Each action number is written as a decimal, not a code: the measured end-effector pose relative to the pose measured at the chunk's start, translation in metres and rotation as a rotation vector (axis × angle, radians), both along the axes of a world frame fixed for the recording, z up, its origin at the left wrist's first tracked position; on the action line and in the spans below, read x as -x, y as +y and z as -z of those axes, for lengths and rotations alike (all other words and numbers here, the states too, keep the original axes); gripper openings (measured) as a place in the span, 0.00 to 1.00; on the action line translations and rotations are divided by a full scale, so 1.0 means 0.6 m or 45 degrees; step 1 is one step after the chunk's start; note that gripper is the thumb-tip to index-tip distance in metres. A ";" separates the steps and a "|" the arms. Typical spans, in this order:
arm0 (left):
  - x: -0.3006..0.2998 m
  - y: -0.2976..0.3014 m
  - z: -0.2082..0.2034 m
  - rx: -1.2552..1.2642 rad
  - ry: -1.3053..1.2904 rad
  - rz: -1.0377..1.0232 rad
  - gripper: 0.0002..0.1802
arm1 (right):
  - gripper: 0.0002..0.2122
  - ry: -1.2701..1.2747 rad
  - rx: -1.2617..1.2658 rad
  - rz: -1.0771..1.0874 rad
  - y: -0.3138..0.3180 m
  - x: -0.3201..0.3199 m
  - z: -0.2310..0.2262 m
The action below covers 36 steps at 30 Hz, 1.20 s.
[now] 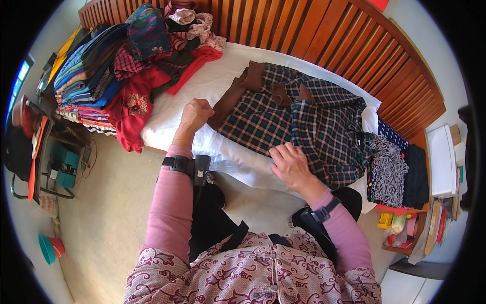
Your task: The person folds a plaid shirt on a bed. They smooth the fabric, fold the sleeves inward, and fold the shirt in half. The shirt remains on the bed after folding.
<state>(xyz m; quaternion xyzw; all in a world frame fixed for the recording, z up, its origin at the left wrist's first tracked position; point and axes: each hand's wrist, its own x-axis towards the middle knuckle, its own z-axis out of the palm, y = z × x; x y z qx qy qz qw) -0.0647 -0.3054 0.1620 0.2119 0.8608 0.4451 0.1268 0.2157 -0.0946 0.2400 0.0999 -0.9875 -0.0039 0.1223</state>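
A dark green and brown plaid shirt (263, 119) with brown trim lies spread on the white-covered bed, its sleeves folded across it. Beside the brown band at its left end, my left hand (196, 114) is closed in a fist. Whatever is inside those fingers, if anything, is hidden. My right hand (291, 166) rests on the shirt's near edge, palm down with fingers apart. Both forearms wear pink sleeves and black wrist straps.
A tall stack of folded clothes (93, 66) and a loose red garment (132, 109) occupy the bed's left end. Folded dark cloth (416, 175) and a grey fringed piece (389, 169) lie at right. A slatted wooden headboard (319, 28) runs behind. A teal bucket (46, 248) stands on the floor.
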 end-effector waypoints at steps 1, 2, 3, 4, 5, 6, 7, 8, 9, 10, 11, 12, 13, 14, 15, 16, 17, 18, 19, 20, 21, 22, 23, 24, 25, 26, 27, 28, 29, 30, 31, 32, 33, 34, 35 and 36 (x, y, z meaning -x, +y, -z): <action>0.001 0.001 0.000 -0.008 0.009 -0.015 0.11 | 0.11 -0.037 0.001 0.034 0.000 0.013 0.011; 0.002 0.002 0.000 -0.078 0.085 -0.016 0.11 | 0.10 -0.077 0.005 0.071 0.000 0.027 0.022; 0.004 0.004 -0.001 -0.141 0.163 -0.024 0.11 | 0.08 -0.204 -0.009 0.162 0.004 0.038 0.028; 0.005 0.005 -0.001 -0.203 0.237 -0.035 0.11 | 0.05 -0.068 0.315 0.221 0.009 0.045 0.032; 0.006 0.006 -0.001 -0.255 0.304 -0.047 0.11 | 0.05 -0.069 0.447 0.273 0.018 0.051 0.032; 0.008 0.010 -0.001 -0.399 0.318 -0.060 0.11 | 0.06 -0.124 0.575 0.359 0.030 0.054 0.027; 0.010 0.014 -0.002 -0.573 0.202 -0.041 0.11 | 0.07 -0.168 0.707 0.451 0.042 0.055 0.021; 0.011 0.020 -0.003 -0.708 0.043 -0.022 0.11 | 0.10 -0.203 0.846 0.436 0.052 0.056 0.015; 0.012 0.026 -0.005 -0.821 -0.121 -0.029 0.12 | 0.11 -0.267 0.883 0.444 0.059 0.055 0.009; 0.009 0.036 -0.006 -0.940 -0.077 0.028 0.13 | 0.11 -0.307 0.921 0.451 0.064 0.055 0.003; 0.008 0.043 -0.008 -0.930 -0.116 0.018 0.13 | 0.12 -0.345 0.958 0.455 0.069 0.056 -0.001; 0.007 0.050 -0.011 -0.920 -0.155 0.006 0.12 | 0.13 -0.372 1.000 0.437 0.071 0.056 -0.006; 0.005 0.056 -0.014 -0.881 -0.233 -0.015 0.12 | 0.12 -0.397 0.982 0.471 0.072 0.058 -0.010; 0.002 0.060 -0.018 -0.915 -0.246 0.004 0.13 | 0.12 -0.423 0.976 0.469 0.073 0.058 -0.013; 0.001 0.062 -0.021 -0.843 -0.195 -0.026 0.13 | 0.12 -0.458 0.954 0.499 0.071 0.060 -0.015; -0.001 0.062 -0.024 -0.769 -0.171 -0.058 0.13 | 0.11 -0.480 0.989 0.481 0.069 0.061 -0.017; -0.002 0.061 -0.027 -0.695 -0.147 -0.091 0.13 | 0.11 -0.513 1.006 0.496 0.066 0.062 -0.019; -0.003 0.058 -0.028 -0.627 -0.043 -0.128 0.12 | 0.10 -0.541 1.012 0.560 0.061 0.062 -0.019; -0.003 0.054 -0.028 -0.554 0.062 -0.163 0.12 | 0.09 -0.416 0.994 0.458 0.055 0.063 -0.019; -0.003 0.051 -0.027 -0.485 0.164 -0.188 0.12 | 0.09 -0.286 0.964 0.407 0.050 0.063 -0.018; -0.004 0.047 -0.024 -0.412 0.242 -0.198 0.11 | 0.08 -0.185 0.939 0.352 0.043 0.064 -0.017; -0.004 0.044 -0.020 -0.345 0.318 -0.203 0.11 | 0.09 -0.240 0.835 0.363 0.040 0.064 -0.018; -0.005 0.041 -0.015 -0.265 0.382 -0.208 0.11 | 0.11 -0.176 0.715 0.283 0.034 0.065 -0.016; -0.006 0.039 -0.009 -0.198 0.422 -0.200 0.11 | 0.14 -0.116 0.606 0.230 0.029 0.066 -0.013; -0.007 0.038 -0.003 -0.120 0.449 -0.193 0.10 | 0.17 -0.052 0.492 0.170 0.022 0.067 -0.008; -0.010 0.037 0.004 -0.043 0.476 -0.186 0.10 | 0.23 -0.121 0.455 0.148 0.018 0.064 -0.005; -0.013 0.036 0.010 0.097 0.471 -0.184 0.10 | 0.26 -0.119 0.404 0.112 0.015 0.064 0.001; -0.017 0.033 0.014 0.236 0.467 -0.184 0.10 | 0.28 -0.267 0.313 0.114 0.009 0.061 0.008; -0.020 0.031 0.017 0.377 0.454 -0.181 0.10 | 0.31 -0.389 0.207 0.111 0.003 0.056 0.015; -0.022 0.029 0.018 0.437 0.457 -0.189 0.10 | 0.33 -0.474 0.141 0.130 -0.003 0.051 0.024; -0.025 0.029 0.017 0.498 0.451 -0.192 0.09 | 0.35 -0.640 0.064 0.188 -0.010 0.044 0.031; -0.026 0.030 0.013 0.590 0.389 -0.176 0.09 | 0.36 -0.652 0.085 0.210 -0.010 0.040 0.035; -0.027 0.033 0.009 0.488 0.508 -0.258 0.10 | 0.36 -0.597 0.138 0.195 -0.009 0.038 0.038; -0.032 0.039 0.004 0.419 0.566 -0.310 0.10 | 0.36 -0.498 0.207 0.138 -0.012 0.033 0.041; -0.037 0.047 0.000 0.326 0.657 -0.375 0.11 | 0.36 -0.449 0.239 0.148 -0.013 0.032 0.042; -0.046 0.056 -0.002 0.222 0.696 -0.288 0.12 | 0.35 -0.489 0.186 0.112 -0.016 0.029 0.044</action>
